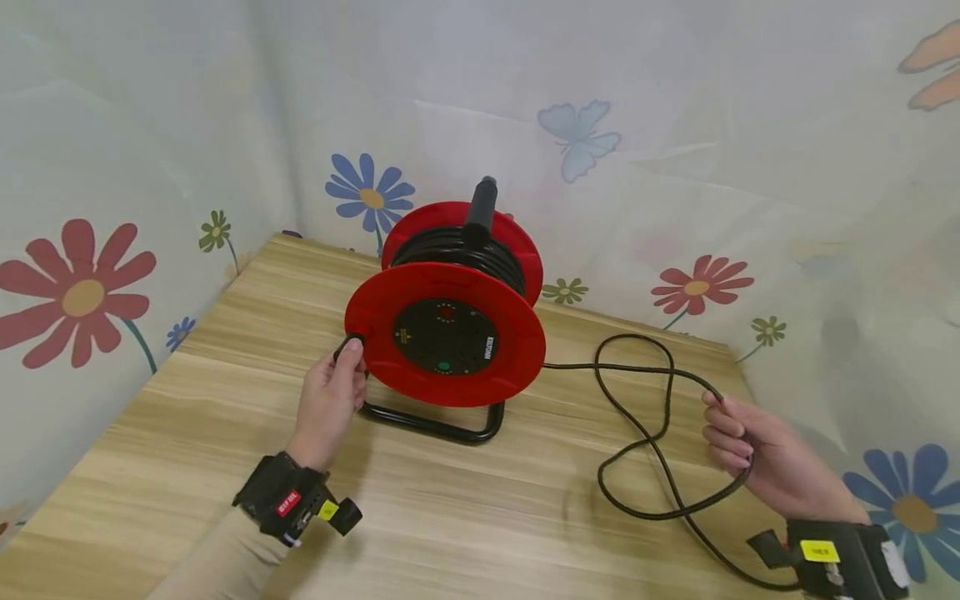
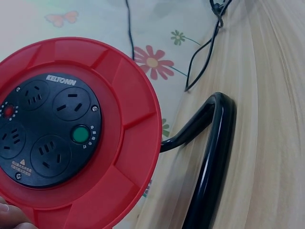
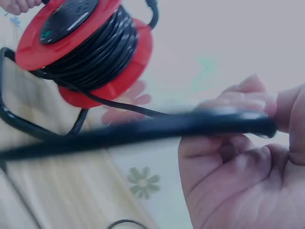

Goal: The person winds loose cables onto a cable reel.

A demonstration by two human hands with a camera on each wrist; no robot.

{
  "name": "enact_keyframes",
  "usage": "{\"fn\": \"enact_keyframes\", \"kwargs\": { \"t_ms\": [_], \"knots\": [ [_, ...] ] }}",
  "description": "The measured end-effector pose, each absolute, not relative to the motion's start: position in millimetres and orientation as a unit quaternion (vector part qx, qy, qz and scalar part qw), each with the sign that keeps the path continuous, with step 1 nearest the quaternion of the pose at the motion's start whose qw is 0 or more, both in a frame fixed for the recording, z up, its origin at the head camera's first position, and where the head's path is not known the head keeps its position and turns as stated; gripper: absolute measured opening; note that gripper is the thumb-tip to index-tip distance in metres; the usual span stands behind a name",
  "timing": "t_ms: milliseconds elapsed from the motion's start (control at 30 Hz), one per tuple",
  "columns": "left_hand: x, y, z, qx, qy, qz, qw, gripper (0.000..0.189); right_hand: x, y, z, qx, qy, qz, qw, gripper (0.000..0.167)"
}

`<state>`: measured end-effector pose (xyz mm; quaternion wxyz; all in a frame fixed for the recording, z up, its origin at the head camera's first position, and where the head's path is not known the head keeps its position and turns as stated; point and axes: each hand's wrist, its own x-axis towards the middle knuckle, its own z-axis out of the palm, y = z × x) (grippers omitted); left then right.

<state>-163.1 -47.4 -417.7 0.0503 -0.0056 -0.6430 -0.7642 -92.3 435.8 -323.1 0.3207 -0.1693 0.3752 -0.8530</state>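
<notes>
A red cable reel (image 1: pixel 367 292) wound with black cable stands on its black tubular frame (image 1: pixel 435 427). At the left rim of the reel's front disc, my left hand (image 1: pixel 333 396) grips a small black knob. Only a few fingertips (image 2: pixel 12 217) of that hand show in the left wrist view. The loose cable (image 1: pixel 600 367) runs from the reel to my right hand (image 1: pixel 772 454), which holds it in curled fingers. In the right wrist view the cable (image 3: pixel 157 130) crosses blurred in front of the right hand (image 3: pixel 238 181).
More slack cable lies in loops on the wooden table (image 1: pixel 247 392) between the reel and my right hand, running off towards the lower right. Above the reel rises its black carrying handle (image 1: pixel 482 208). A flower-printed curtain (image 1: pixel 675 167) hangs behind and along the sides.
</notes>
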Motion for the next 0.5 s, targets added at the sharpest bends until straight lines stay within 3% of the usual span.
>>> {"fn": "enact_keyframes", "kwargs": {
  "t_ms": [167,233,300,400,500],
  "knots": [
    [-163,-47,-420,-0.006,-0.637,-0.770,0.046,0.050,-73,442,-294,-0.194,0.353,-0.857,0.321,0.061],
    [-164,-47,-420,-0.005,-0.637,-0.770,0.044,0.049,-68,444,-282,-0.192,0.415,-0.840,0.293,0.059],
    [-164,-47,-420,-0.006,-0.638,-0.769,0.044,0.048,-64,445,-275,-0.157,0.586,-0.767,0.207,0.052],
    [-164,-48,-418,-0.004,-0.639,-0.767,0.046,0.048,-68,448,-282,-0.074,0.875,-0.475,0.049,0.043],
    [-165,-47,-417,-0.005,-0.639,-0.768,0.045,0.050,-75,452,-308,0.009,0.973,-0.227,-0.048,0.043]
  ]
}}
